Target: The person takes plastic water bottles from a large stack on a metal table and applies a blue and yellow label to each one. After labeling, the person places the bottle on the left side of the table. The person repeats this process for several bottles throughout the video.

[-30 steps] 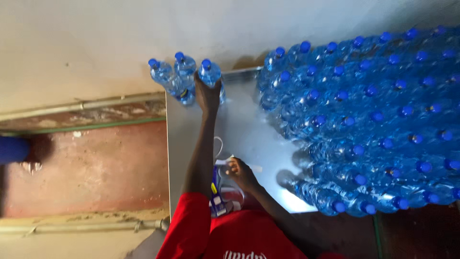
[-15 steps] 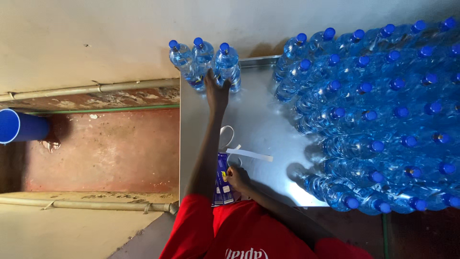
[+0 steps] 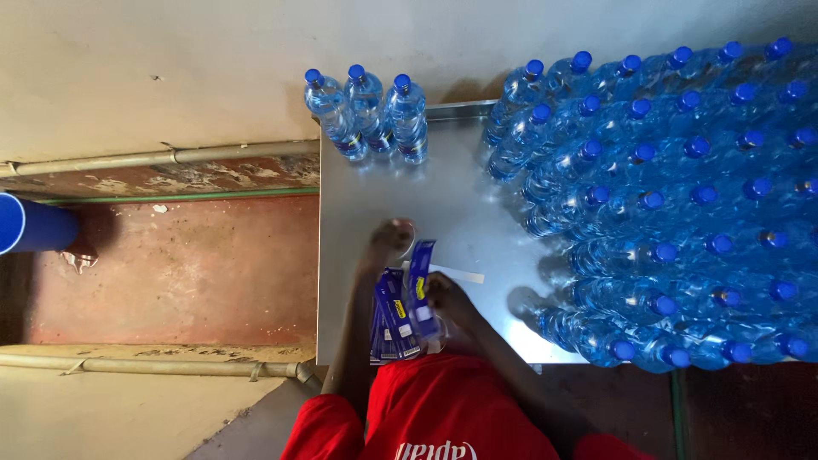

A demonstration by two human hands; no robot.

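Observation:
Three clear water bottles with blue caps (image 3: 368, 115) stand together at the far left corner of a metal table (image 3: 443, 209). My left hand (image 3: 388, 243) is blurred, low over the table near my body and well apart from those bottles; its grip is unclear. My right hand (image 3: 449, 300) pinches a blue label strip (image 3: 421, 285) that stands up between the two hands. A stack of more blue labels (image 3: 390, 322) lies at the near table edge just below my left hand. A white paper strip (image 3: 460, 275) lies on the table beside the right hand.
Several blue-capped water bottles (image 3: 673, 196) crowd the right half of the table, up to its near edge. Left of the table, a reddish floor channel (image 3: 170, 264) runs between pipes (image 3: 162, 157), with a blue bucket (image 3: 34, 226) at the far left. A pale wall lies beyond.
My left hand has let go of the third bottle at the far corner and drawn back toward me. My right hand has lifted one blue label strip off the stack.

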